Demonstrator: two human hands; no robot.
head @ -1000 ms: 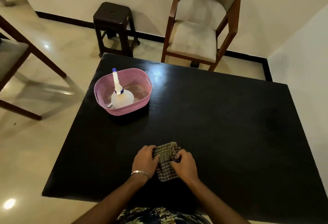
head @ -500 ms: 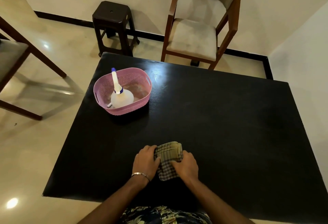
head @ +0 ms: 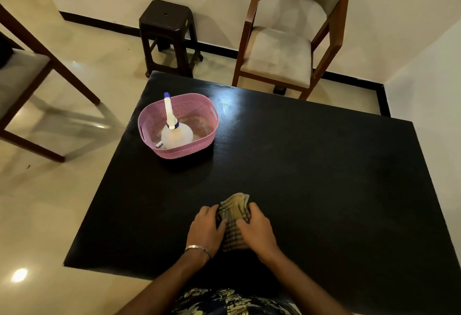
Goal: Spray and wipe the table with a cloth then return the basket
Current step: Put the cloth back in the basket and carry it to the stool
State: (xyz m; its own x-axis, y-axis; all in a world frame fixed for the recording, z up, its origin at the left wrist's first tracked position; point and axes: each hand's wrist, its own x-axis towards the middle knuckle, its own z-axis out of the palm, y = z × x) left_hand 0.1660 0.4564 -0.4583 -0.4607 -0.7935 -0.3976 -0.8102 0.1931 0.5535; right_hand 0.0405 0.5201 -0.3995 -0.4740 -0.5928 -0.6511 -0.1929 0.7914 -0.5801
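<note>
Both hands pressing on folded checked cloth (head: 234, 220) near front edge of black surface (head: 324, 177): left hand (head: 205, 227) gripping its left side, right hand (head: 257, 230) lying over its right side, fingers curled onto fabric. Pink basket (head: 184, 150) sitting well apart at far left, holding spray bottle (head: 175, 134), nozzle pointing up.

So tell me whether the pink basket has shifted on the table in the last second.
No. The pink basket sits at the same spot near the black table's far-left corner.
</note>
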